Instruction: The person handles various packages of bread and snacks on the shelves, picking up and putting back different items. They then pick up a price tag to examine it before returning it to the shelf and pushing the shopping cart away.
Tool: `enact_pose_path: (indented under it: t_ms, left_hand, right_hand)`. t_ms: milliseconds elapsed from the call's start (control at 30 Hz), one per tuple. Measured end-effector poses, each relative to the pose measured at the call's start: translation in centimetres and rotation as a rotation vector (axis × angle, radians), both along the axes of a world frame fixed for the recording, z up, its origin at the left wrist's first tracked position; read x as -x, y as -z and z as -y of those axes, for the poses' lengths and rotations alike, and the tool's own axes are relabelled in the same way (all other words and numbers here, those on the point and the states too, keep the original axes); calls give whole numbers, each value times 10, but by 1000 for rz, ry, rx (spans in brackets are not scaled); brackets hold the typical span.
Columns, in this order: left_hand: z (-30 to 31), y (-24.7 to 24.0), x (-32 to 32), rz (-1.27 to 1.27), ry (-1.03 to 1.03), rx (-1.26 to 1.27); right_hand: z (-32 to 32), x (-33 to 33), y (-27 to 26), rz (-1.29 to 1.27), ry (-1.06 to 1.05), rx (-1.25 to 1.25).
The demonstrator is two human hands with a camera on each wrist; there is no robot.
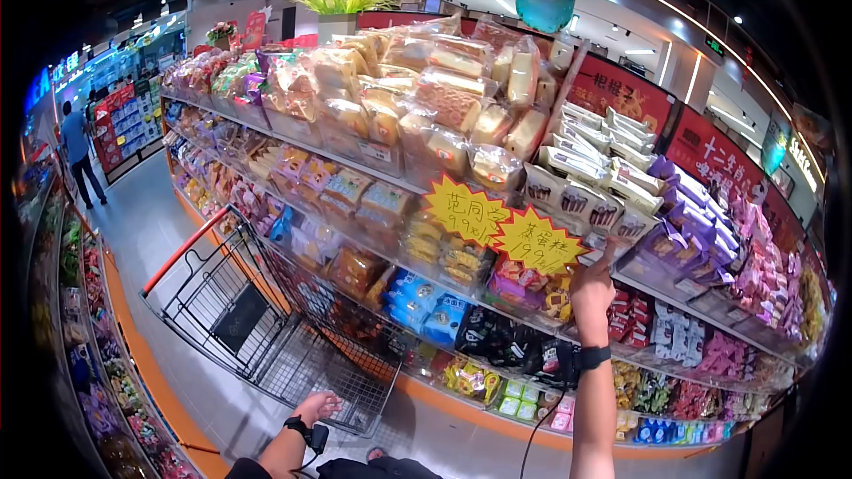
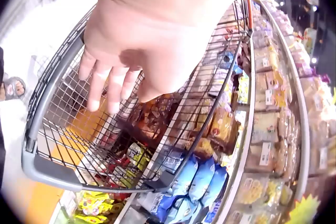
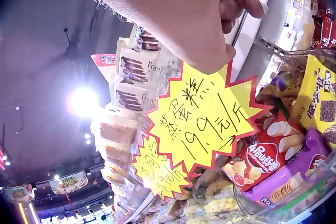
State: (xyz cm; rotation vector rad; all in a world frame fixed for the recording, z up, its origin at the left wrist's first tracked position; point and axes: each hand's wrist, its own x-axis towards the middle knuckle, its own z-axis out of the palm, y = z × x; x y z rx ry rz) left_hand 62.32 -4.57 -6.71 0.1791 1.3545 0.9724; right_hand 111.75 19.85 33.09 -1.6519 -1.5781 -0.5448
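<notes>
My left hand [image 1: 318,407] hangs over the near end of a wire shopping cart [image 1: 226,315], its fingers loosely spread, nothing held. The left wrist view has the same hand [image 2: 142,50] above the cart's basket and grey rim. My right hand [image 1: 593,293] is raised to the shelf edge, index finger extended towards white snack packets [image 1: 586,195]. Just beside it is a yellow starburst price sign [image 1: 540,244] with a red border. In the right wrist view, the right hand [image 3: 205,19] overlaps this sign's top, several fingers bent.
A second yellow price sign [image 1: 466,210] adjoins the first. Wrapped breads [image 1: 448,98] are piled along the top shelf. Blue packets [image 1: 426,302] sit lower, right of the cart. Down the aisle stands a person [image 1: 78,151]. Another stocked shelf [image 1: 89,346] lines the left side.
</notes>
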Motion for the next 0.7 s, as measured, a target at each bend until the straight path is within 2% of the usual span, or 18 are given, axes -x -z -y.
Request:
enact_pose_path:
  t_ms: [133,233,433,500,700]
  left_hand:
    - [-16,-21,-10,-61,-49,-57]
    - [-31,-32,-15,-44,-65,-121]
    - [-52,-92,-21,-27,-99,-223]
    - [-60,-102,-19,-24,-106,-273]
    - [-63,-109,-11,-50,-102,-256]
  right_hand:
    - [1,-4,-4,-9,-40,36]
    - [1,-4,-3,29,5,44]
    - [-3,-1,3,8,6,89]
    - [2,5,-1,-73,29,190]
    - [-4,5,7,14,78,117]
